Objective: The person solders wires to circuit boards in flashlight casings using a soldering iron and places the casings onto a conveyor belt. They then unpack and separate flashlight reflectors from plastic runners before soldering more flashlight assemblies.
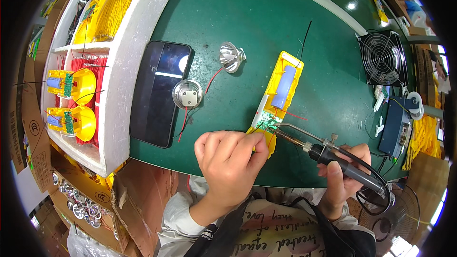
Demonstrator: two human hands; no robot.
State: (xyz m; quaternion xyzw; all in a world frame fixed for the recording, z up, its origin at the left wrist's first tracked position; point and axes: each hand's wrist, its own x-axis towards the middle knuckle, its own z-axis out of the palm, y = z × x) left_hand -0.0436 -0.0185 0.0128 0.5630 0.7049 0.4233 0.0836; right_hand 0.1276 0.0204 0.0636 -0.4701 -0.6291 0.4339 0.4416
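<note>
My right hand (343, 171) grips a soldering iron (350, 167) with a thin metal feed tube alongside its tip. The tip meets the small green circuit board (266, 120) in a yellow plastic flashlight housing (291, 62). A blue-violet cylindrical battery (284, 87) lies in the housing above the board, with red and black wires sticking out. My left hand (230, 162) is closed in a pinch at the housing's near end, beside the board; what its fingertips hold is hidden. Left of the housing lie a shiny reflector cup (231, 57) and a round metal cup (187, 94) with wires.
A black phone (159, 94) lies beside a white foam box (124, 66) holding yellow wires (121, 7), red wires and more yellow housings (82, 123). To the right stand a black fan (382, 58) and a blue box-shaped device (396, 126) with a spool (415, 106).
</note>
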